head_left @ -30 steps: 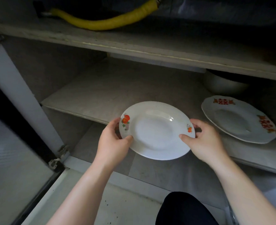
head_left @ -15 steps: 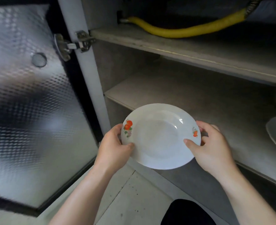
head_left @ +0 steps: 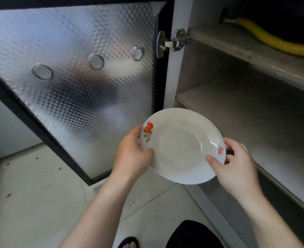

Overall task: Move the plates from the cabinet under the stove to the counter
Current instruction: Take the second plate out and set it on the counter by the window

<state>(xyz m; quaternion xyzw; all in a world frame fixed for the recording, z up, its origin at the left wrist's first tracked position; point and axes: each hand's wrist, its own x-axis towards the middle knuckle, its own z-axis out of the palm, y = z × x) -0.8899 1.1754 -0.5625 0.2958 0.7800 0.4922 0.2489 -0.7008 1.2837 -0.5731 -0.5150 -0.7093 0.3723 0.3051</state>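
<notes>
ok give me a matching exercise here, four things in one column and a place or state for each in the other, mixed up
Things: 1 plate; 2 hose; 3 hinge; 4 round vents.
States: a yellow, at the upper shelf; b set in the open door panel; c held by left hand and right hand; d joins door panel to cabinet frame.
Pairs: 1-c, 2-a, 3-d, 4-b.

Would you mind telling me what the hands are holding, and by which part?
Both hold one round white ceramic plate with orange fruit decals: the left hand grips its left rim, the right hand its right rim.
</notes>
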